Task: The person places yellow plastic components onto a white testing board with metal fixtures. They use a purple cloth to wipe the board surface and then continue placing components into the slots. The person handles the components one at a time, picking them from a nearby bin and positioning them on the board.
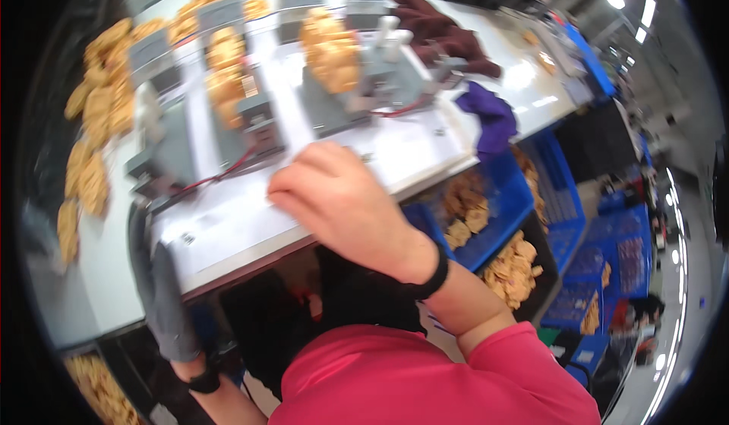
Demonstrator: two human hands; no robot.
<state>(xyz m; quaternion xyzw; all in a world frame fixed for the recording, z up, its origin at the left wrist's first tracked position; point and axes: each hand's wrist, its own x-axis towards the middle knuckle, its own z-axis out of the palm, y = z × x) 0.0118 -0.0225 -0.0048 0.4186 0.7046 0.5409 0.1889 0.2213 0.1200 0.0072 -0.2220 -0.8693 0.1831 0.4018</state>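
My right hand [342,205] is bare, with a black band at the wrist and a pink sleeve behind it. It hovers knuckles-up over the front of the white worktable [228,228], fingertips curled down onto the surface; anything beneath them is hidden. My left hand [161,292], in a grey glove, lies stretched along the table's front left edge and holds nothing that I can see. Past my right hand stand three grey fixtures [342,99] with red wires, each carrying a stack of tan flat pieces [332,49].
More tan pieces [99,121] are heaped along the table's left and far side. A purple cloth [493,118] and a maroon cloth [440,30] lie at the right. Blue crates [509,197] holding tan pieces stand below the table on the right.
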